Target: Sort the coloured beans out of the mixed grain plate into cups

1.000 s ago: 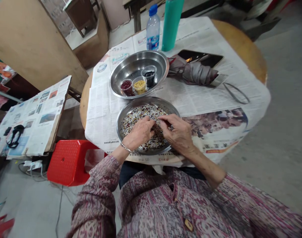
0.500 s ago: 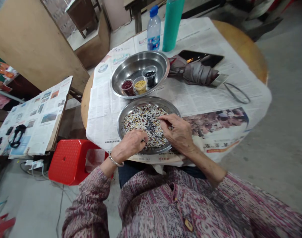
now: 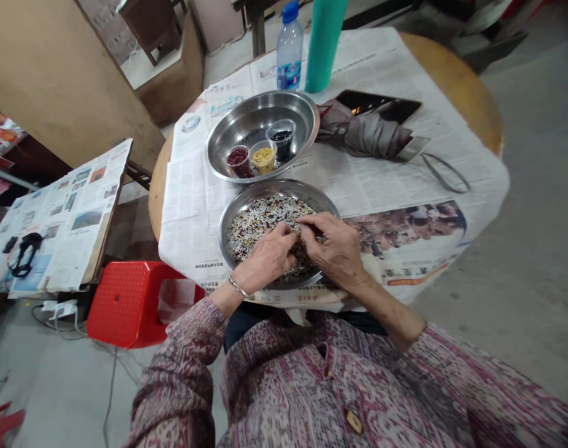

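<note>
A shallow metal pan (image 3: 224,233) in front of me holds mixed grains (image 3: 253,221): white, yellow, dark red and black. My left hand (image 3: 270,250), with a bangle at the wrist, reaches over the middle of the pan, its fingers curled down and pressed together. Beside it my right hand (image 3: 336,247) rests over the pan's right side, thumb and index finger pinched. Whatever is between the fingers is too small or hidden. Behind stands a larger metal basin (image 3: 218,134) with three clear cups: red beans (image 3: 238,157), yellow grains (image 3: 264,158) and black beans (image 3: 282,138).
Newspaper (image 3: 190,205) covers the round table. Farther back are a water bottle (image 3: 289,53), a green bottle (image 3: 325,46), a folded umbrella (image 3: 377,137) and a dark tablet-like device (image 3: 407,109). A red stool (image 3: 120,298) stands to the left, near a newspaper-covered side table (image 3: 73,211).
My left hand has moved right and farther into the pan, close to my right hand. The right hand stays nearly in place.
</note>
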`<state>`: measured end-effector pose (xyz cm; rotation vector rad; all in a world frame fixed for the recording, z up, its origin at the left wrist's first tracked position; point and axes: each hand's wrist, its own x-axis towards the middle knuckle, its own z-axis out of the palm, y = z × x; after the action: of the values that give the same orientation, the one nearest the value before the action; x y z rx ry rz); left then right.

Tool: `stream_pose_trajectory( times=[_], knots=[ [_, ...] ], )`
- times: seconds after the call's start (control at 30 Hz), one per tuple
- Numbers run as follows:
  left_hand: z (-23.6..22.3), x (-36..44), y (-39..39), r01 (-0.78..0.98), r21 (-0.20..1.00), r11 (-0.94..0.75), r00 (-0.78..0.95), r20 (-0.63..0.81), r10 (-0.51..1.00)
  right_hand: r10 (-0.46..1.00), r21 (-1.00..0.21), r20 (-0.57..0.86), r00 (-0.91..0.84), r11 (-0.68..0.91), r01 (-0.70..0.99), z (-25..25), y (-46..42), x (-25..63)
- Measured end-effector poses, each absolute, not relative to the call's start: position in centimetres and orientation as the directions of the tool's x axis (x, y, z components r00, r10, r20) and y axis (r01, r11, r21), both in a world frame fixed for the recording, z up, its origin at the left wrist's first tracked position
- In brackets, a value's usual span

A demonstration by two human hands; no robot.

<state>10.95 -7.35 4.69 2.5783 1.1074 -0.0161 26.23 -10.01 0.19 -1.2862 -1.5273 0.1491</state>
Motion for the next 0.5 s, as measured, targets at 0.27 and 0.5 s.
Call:
stream_pose_trajectory(
  times=[0.27,0.5],
  knots=[
    [5.0,8.7,-4.1,0.749,0.366,-0.553,0.57,0.07,0.819,0.766,-0.658,0.625,0.15,0.413,0.63,0.5,-10.1,26.3],
    [5.4,5.8,-3.2,0.818,0.285,-0.5,0.462,0.191,0.866,0.763,-0.661,0.628,0.156,0.416,0.625,0.3,-10.1,26.3]
  ],
)
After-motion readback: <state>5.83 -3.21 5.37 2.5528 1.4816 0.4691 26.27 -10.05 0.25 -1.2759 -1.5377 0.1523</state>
